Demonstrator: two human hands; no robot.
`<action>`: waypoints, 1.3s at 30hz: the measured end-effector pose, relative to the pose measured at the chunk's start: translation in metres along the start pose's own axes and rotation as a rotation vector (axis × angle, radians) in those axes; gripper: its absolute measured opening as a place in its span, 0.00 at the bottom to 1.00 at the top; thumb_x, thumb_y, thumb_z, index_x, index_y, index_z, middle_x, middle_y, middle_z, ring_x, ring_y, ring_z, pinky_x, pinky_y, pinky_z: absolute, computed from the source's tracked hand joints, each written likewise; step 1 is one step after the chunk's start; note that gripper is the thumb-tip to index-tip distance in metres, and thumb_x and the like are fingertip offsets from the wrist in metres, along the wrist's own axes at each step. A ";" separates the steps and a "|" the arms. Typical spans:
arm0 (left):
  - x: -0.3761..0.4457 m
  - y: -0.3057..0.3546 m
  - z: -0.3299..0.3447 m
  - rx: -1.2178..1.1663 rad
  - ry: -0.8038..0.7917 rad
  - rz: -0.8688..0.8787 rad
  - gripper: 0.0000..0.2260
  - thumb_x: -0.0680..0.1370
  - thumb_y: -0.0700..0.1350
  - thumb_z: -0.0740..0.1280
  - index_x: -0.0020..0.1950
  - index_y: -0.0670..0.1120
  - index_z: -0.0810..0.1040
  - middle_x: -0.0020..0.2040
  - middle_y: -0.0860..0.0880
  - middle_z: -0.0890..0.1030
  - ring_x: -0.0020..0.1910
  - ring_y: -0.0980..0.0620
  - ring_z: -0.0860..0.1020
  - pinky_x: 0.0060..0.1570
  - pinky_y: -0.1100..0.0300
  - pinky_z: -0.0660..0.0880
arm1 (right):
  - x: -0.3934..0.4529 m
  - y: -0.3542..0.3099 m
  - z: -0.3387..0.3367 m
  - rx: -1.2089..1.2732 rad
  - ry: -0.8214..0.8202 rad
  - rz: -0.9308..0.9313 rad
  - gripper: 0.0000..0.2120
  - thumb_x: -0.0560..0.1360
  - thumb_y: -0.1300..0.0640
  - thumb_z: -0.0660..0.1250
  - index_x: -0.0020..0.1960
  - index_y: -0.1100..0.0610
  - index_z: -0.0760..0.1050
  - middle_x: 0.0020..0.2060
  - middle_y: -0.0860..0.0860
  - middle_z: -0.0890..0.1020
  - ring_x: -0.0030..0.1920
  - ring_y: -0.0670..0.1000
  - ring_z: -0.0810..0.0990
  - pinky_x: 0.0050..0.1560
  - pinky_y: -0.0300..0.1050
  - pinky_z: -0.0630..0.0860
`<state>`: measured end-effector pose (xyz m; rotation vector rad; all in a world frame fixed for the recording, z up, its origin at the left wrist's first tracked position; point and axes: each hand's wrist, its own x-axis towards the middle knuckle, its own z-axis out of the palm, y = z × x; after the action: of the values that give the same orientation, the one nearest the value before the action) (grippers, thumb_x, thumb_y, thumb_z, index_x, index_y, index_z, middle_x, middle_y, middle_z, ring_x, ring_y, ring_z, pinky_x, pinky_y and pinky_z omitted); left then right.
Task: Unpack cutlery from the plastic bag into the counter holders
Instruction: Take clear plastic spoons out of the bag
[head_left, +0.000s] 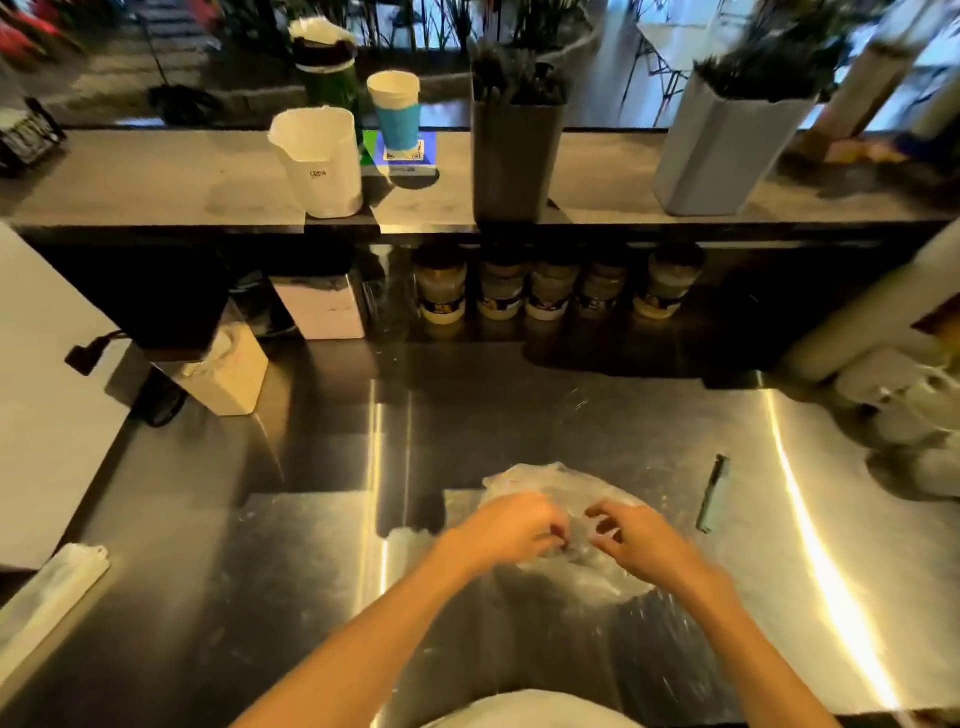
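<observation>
While the clear plastic bag (561, 499) lies crumpled on the steel worktop (311, 545) straight in front of the person, both hands work at its near edge. Left of scene: a white holder (317, 161) stands on the raised counter (156, 176), seemingly unfilled. Centre: a dark holder (517, 161) bristling with dark cutlery; further right, a grey holder (727, 150), likewise stocked. Judgement: holders sit on the customer-side ledge for easy reach, so the bag is opened below them.

Left hand (506, 527): fingers curled, tips pinching the film. Right hand (636, 540): fingers hooked, thumb and forefinger nipping the plastic close beside the left. Likely pulling the mouth apart. Bag contents not discernible through motion blur. One dark wrapped piece (712, 493) lies apart on the worktop, right of the bag.
</observation>
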<state>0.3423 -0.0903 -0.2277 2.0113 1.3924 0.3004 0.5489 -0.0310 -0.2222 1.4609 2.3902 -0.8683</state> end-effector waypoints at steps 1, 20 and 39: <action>0.005 -0.001 0.009 0.123 -0.022 0.011 0.08 0.77 0.43 0.66 0.51 0.48 0.85 0.49 0.47 0.85 0.50 0.46 0.82 0.51 0.51 0.77 | 0.000 0.006 0.005 -0.018 0.027 0.019 0.23 0.76 0.51 0.72 0.70 0.49 0.74 0.61 0.48 0.81 0.52 0.45 0.81 0.59 0.42 0.77; 0.018 0.003 0.013 0.324 -0.080 -0.582 0.35 0.82 0.41 0.62 0.82 0.48 0.44 0.64 0.41 0.79 0.58 0.41 0.81 0.57 0.48 0.75 | 0.053 -0.008 -0.009 -0.160 -0.060 -0.157 0.18 0.78 0.68 0.62 0.62 0.56 0.80 0.56 0.55 0.83 0.53 0.54 0.81 0.52 0.41 0.75; 0.008 0.000 0.017 0.182 -0.126 -0.637 0.51 0.69 0.59 0.78 0.82 0.48 0.51 0.70 0.43 0.76 0.68 0.43 0.75 0.64 0.52 0.72 | 0.065 0.007 0.047 -0.374 -0.190 -0.282 0.27 0.82 0.58 0.63 0.79 0.57 0.61 0.79 0.55 0.61 0.78 0.60 0.60 0.77 0.55 0.60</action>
<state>0.3539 -0.0898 -0.2420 1.5729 1.9337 -0.2387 0.5176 -0.0078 -0.2930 0.8807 2.4747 -0.5404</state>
